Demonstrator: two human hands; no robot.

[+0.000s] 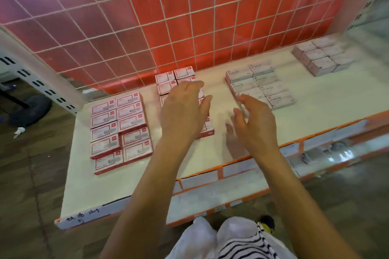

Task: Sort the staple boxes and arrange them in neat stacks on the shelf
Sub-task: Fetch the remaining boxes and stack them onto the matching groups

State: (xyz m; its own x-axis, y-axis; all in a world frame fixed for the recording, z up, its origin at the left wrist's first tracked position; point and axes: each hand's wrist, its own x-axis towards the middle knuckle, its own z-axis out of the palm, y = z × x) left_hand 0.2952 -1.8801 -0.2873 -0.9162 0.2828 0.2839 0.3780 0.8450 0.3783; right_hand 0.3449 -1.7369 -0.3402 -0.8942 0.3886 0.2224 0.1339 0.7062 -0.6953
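left hand [183, 111] spread flat over middle red staple boxes [166, 82], right hand [255, 121] loose-fingered, holding nothing, beside grey STAPLES boxes [271, 88], bare shelf [214, 153] strip between the groups

The shelf [117, 187] has a smooth, matt cream surface, painted by the look of it. Its front edge carries a glossy clear plastic label strip [200, 176] with orange trim, catching light towards the right. The red-and-white staple boxes [117, 124] are printed card with a slight sheen; the grey staple boxes [259, 84] look like flatter, matt card. The pale boxes [322, 59] at far right are too blurred to judge. The wire grid [168, 27] is white-coated metal, backed by a glossy red panel [181, 17] that shows reflections. The slotted upright [42, 86] is white-painted metal. The floor [25, 174] is dark, dull and worn. White cloth [202, 237] and striped cloth [242, 244] look soft and matt.
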